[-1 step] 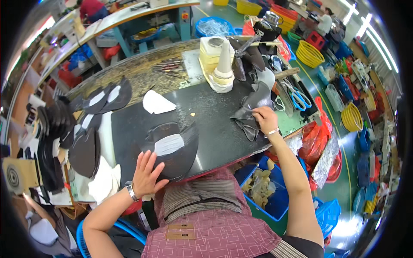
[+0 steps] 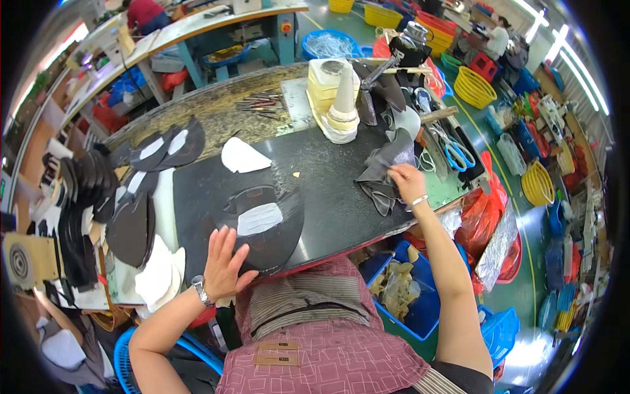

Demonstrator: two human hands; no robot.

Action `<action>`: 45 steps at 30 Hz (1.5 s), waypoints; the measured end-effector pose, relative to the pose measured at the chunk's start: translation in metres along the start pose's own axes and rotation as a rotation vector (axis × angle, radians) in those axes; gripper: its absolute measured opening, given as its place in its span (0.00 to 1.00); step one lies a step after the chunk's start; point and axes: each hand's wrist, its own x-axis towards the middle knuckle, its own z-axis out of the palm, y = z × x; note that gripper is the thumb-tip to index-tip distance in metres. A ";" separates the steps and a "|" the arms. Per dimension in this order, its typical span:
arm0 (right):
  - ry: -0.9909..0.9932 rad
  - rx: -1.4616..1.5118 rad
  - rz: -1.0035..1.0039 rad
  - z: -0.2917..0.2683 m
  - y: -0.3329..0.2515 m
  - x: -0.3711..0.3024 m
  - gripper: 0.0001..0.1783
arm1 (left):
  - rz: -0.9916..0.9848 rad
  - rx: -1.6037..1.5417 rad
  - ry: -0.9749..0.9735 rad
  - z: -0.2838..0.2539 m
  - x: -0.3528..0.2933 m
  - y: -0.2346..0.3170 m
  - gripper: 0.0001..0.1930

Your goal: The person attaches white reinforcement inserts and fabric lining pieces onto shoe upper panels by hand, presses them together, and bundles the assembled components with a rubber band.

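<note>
My left hand (image 2: pixel 224 266), fingers spread, lies at the near left edge of a dark curved leather-like piece (image 2: pixel 272 243). A pale grey patch (image 2: pixel 260 219) sits on that piece, which is flat on the black work surface (image 2: pixel 328 203). On the right, my right hand (image 2: pixel 408 182) has its thumb and fingers pinched together over a heap of dark grey offcuts (image 2: pixel 380 192). What is between those fingertips is blurred and hidden. Farther back lies a white rounded piece (image 2: pixel 243 156).
A cone-shaped cream tool (image 2: pixel 342 105) stands at the back. Blue-handled scissors (image 2: pixel 457 154) are in a tray at the right. Stacked dark pieces (image 2: pixel 131 226) and white pieces (image 2: pixel 157 279) line the left side. A blue bin (image 2: pixel 420 322) of scraps stands below the table edge.
My right hand has shifted slightly at the offcuts, its fingers more curled. A dark blur shows beside its fingertips. My left hand stays in place on the dark piece.
</note>
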 end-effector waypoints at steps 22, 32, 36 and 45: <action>-0.846 1.327 0.717 0.034 -0.243 -0.097 0.22 | -0.810 -1.219 0.083 -0.043 0.068 0.018 0.12; -0.935 1.100 0.894 0.042 -0.275 -0.091 0.08 | -0.948 -1.388 0.280 -0.031 0.040 0.019 0.14; -0.531 0.759 0.804 0.006 -0.272 -0.071 0.07 | -0.504 -0.521 0.166 -0.016 0.028 0.020 0.32; -0.836 0.934 0.736 -0.038 -0.237 -0.055 0.09 | -0.230 -0.397 -0.063 -0.024 0.019 0.030 0.30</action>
